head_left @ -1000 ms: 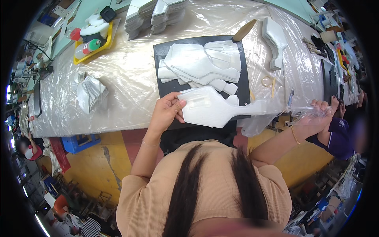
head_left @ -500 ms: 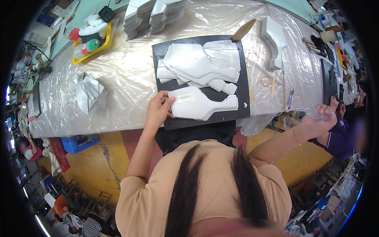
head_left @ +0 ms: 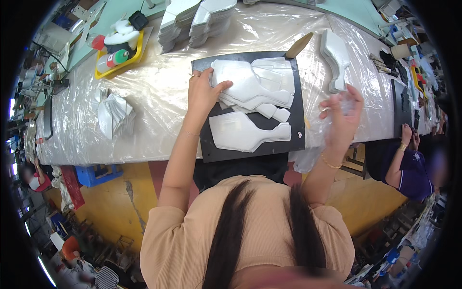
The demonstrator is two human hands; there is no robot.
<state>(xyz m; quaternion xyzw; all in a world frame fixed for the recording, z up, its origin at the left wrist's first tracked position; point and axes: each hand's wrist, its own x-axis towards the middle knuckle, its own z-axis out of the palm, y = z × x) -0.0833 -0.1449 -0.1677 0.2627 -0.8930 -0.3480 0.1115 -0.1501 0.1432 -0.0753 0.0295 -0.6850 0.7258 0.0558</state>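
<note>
My left hand (head_left: 204,89) rests at the left end of an overlapping pile of white shaped pieces (head_left: 238,79), thumb and fingers spread on its edge. Nearer to me lies a stack of the same white, bottle-like pieces (head_left: 245,132), untouched. Both sit on a black board (head_left: 297,96). Right of the board, my right hand (head_left: 342,113) is raised over the plastic-covered table, fingers apart and blurred by motion. A pale, see-through smear shows by its fingers; I cannot make out what it is. Just beyond is another white stack (head_left: 335,58).
A brown wooden tool (head_left: 299,45) lies at the board's far right corner. Tall white stacks (head_left: 175,24) stand at the back. At far left are a yellow tray (head_left: 139,50) with bottles and a fanned white bundle (head_left: 115,115). Another person's arm (head_left: 399,154) is at the right.
My left hand has let go of the near stack and moved away from me to the upper pile. My right hand has come inward from the far right, where it held clear plastic film.
</note>
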